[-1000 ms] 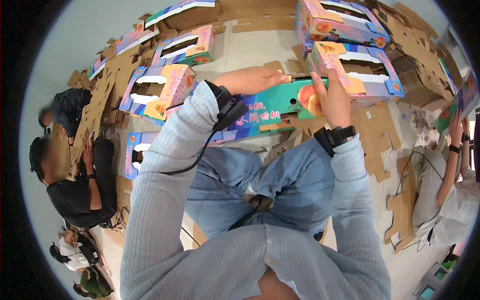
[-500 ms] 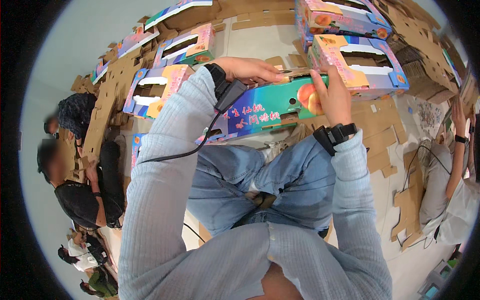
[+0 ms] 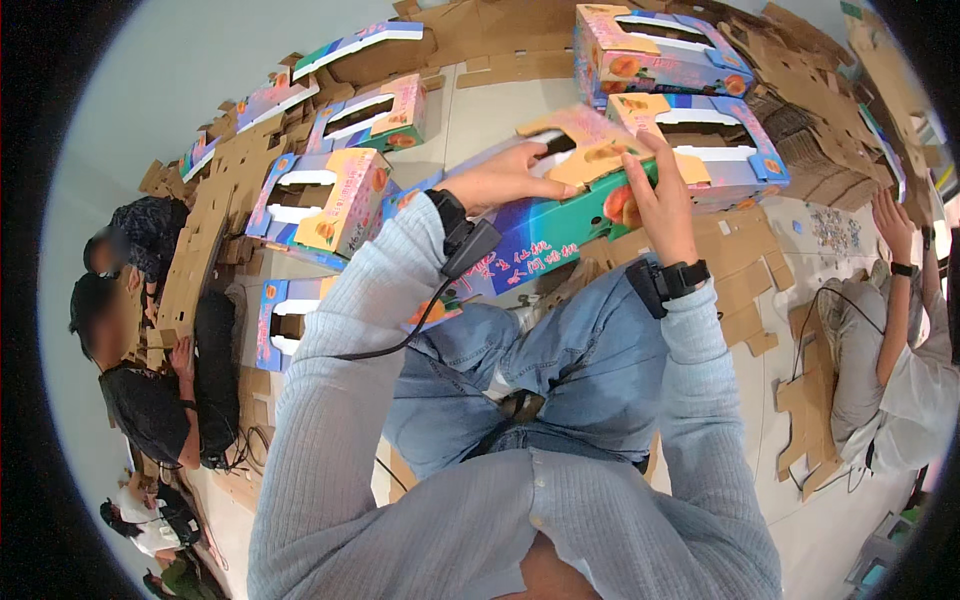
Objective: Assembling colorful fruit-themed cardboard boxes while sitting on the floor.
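Note:
In front of my knees is a cardboard fruit box [image 3: 560,225], its long side blue, purple and green with printed peaches. Its pale orange top panel [image 3: 590,150], which has a cut-out, shows above the green edge. My left hand [image 3: 510,178] is closed on the near top edge, thumb along the orange panel. At the box's right end my right hand [image 3: 662,195] grips the corner, thumb on the printed side and fingers behind. The underside of the box and some of my fingertips are hidden.
Similar printed boxes stand at the left [image 3: 320,205] and far right [image 3: 700,150]. Stacked flat cardboard [image 3: 820,150] lies beyond them, with loose cardboard pieces [image 3: 755,275] on the floor. A co-worker [image 3: 150,390] sits at the left, another [image 3: 900,370] at the right.
The box's top panel has come up into view and the box now tilts. My left hand has shifted to its near top edge. My right hand still grips the right end.

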The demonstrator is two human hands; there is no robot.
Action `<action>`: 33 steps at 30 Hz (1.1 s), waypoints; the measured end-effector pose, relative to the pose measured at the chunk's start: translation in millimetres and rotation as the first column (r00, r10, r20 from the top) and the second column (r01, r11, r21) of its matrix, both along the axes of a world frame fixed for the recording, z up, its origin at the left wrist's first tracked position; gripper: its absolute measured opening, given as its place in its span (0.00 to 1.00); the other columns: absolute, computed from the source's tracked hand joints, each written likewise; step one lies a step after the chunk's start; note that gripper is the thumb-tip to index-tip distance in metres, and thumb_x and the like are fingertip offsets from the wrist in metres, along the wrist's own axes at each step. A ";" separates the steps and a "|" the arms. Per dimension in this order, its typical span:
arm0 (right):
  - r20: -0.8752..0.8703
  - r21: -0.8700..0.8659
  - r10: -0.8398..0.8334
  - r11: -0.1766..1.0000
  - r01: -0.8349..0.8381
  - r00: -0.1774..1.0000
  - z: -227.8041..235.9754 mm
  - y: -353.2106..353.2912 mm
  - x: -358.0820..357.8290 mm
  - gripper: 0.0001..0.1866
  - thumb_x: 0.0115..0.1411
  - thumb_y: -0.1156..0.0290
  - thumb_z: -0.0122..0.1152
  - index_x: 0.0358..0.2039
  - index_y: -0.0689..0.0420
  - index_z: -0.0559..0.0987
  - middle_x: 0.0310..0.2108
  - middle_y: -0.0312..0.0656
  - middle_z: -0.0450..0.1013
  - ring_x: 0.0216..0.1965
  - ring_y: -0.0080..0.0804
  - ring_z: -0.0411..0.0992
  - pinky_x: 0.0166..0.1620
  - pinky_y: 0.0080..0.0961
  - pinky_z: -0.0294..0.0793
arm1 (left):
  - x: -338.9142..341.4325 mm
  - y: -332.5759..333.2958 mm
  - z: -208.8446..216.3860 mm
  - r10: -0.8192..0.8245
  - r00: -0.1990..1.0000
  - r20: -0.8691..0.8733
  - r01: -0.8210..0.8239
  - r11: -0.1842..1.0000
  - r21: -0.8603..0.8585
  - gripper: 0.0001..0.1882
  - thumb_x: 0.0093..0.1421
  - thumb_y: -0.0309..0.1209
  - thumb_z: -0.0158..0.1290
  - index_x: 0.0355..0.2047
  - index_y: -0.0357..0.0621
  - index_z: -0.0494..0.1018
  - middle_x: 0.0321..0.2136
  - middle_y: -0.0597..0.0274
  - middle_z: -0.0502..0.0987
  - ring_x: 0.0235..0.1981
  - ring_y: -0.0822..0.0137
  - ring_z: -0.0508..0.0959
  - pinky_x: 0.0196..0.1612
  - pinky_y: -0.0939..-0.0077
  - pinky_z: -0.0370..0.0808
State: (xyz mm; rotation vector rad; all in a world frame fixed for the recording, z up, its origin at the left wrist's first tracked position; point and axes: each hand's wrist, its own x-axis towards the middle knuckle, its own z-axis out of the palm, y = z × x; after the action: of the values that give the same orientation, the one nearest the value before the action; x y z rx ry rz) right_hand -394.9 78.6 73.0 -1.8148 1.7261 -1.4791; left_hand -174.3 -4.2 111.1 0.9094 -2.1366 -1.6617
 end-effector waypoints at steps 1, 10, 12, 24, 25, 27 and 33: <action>0.012 -0.109 -0.049 0.993 0.050 0.999 4.4 0.6 0.4 0.29 0.63 0.57 0.57 0.55 0.66 0.66 0.52 0.58 0.68 0.55 0.50 0.66 0.56 0.36 0.65 | -0.2 0.1 3.4 0.013 1.000 -0.020 -0.014 0.998 -0.054 0.41 0.51 0.44 0.64 0.59 0.34 0.62 0.50 0.52 0.71 0.51 0.66 0.71 0.54 0.73 0.68; 0.369 -0.074 0.181 0.983 -0.166 0.912 6.3 27.7 50.7 0.41 0.61 0.57 0.60 0.63 0.71 0.52 0.62 0.59 0.56 0.63 0.47 0.57 0.63 0.36 0.57 | 39.2 35.2 9.6 0.255 0.832 -0.493 -0.297 0.955 -0.008 0.34 0.59 0.25 0.56 0.62 0.33 0.54 0.55 0.53 0.67 0.55 0.66 0.69 0.57 0.72 0.66; 0.261 -0.097 0.213 0.976 -0.194 0.942 3.9 36.1 68.7 0.45 0.58 0.56 0.63 0.63 0.71 0.51 0.62 0.59 0.55 0.63 0.48 0.57 0.63 0.36 0.57 | 45.2 48.4 3.6 0.339 0.820 -0.462 -0.368 0.929 0.030 0.35 0.58 0.26 0.58 0.61 0.34 0.52 0.56 0.54 0.65 0.55 0.66 0.69 0.58 0.71 0.66; 0.221 -0.114 0.286 0.957 -0.266 0.932 9.1 56.8 114.9 0.48 0.45 0.60 0.75 0.59 0.66 0.56 0.57 0.57 0.59 0.60 0.48 0.60 0.60 0.39 0.61 | 101.2 83.8 -11.1 0.473 0.849 -0.237 -0.477 0.878 0.045 0.25 0.45 0.23 0.67 0.44 0.34 0.72 0.36 0.61 0.79 0.41 0.69 0.77 0.45 0.75 0.75; 0.225 -0.100 0.275 0.961 -0.259 0.935 10.0 57.2 112.6 0.48 0.45 0.60 0.75 0.59 0.66 0.56 0.57 0.57 0.59 0.60 0.48 0.60 0.60 0.39 0.61 | 99.4 85.7 -11.8 0.417 0.838 -0.353 -0.442 0.897 0.011 0.22 0.43 0.24 0.69 0.39 0.34 0.75 0.32 0.63 0.80 0.38 0.71 0.77 0.44 0.76 0.74; 0.248 -0.099 0.357 0.934 -0.343 0.900 12.8 57.1 104.6 0.44 0.43 0.60 0.76 0.55 0.64 0.61 0.54 0.54 0.61 0.58 0.48 0.61 0.59 0.39 0.63 | 97.1 88.5 -10.4 0.349 0.859 -0.374 -0.416 0.902 -0.114 0.23 0.43 0.24 0.69 0.41 0.35 0.75 0.32 0.64 0.80 0.37 0.72 0.77 0.44 0.75 0.74; 0.021 0.006 0.437 0.899 -0.438 0.899 15.4 69.2 84.3 0.40 0.42 0.60 0.75 0.52 0.63 0.66 0.59 0.51 0.56 0.61 0.48 0.57 0.61 0.37 0.58 | 103.5 99.8 -11.6 0.192 0.964 -0.186 -0.253 0.883 -0.396 0.39 0.46 0.29 0.69 0.57 0.40 0.65 0.55 0.57 0.70 0.55 0.64 0.69 0.57 0.70 0.65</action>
State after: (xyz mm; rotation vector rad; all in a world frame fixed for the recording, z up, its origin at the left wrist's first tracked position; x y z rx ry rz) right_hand -310.7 147.8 88.3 -2.0045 1.1983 -1.2863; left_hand -70.7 95.6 99.5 0.8365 -2.0805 -1.0638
